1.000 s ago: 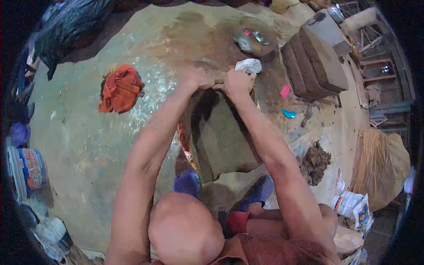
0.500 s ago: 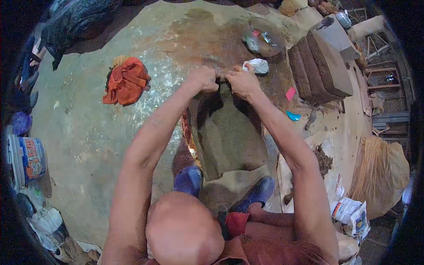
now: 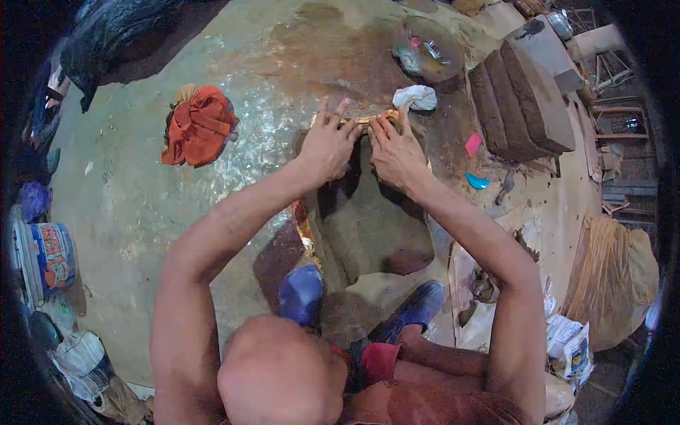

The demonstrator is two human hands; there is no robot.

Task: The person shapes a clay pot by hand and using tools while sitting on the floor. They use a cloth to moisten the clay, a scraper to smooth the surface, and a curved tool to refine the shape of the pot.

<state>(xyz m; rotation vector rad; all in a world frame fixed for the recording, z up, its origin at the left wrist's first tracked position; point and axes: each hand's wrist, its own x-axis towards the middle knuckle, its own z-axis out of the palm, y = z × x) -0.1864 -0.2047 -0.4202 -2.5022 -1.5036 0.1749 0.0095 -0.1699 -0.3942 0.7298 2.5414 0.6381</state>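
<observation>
Extending fingers, the left hand [image 3: 330, 147] and right hand [image 3: 395, 150] are resting slightly apart at the orange-brown strip [image 3: 364, 120] edging the clay slab [image 3: 377, 234].

One frame [image 3: 365, 120], two blue shoes [image 3: 302, 293] and one orange cloth [image 3: 201, 127] show.

Slab [image 3: 379, 227] on the near side of the fingers [image 3: 382, 129], rag [image 3: 418, 98] just beyond at right, bowl [image 3: 446, 65] farther beyond, blocks [image 3: 520, 99] well right, cloth [image 3: 200, 129] well left

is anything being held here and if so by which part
No clear grip shows: the left hand and right hand are open, fingers spread, at the far end of the slab.
</observation>
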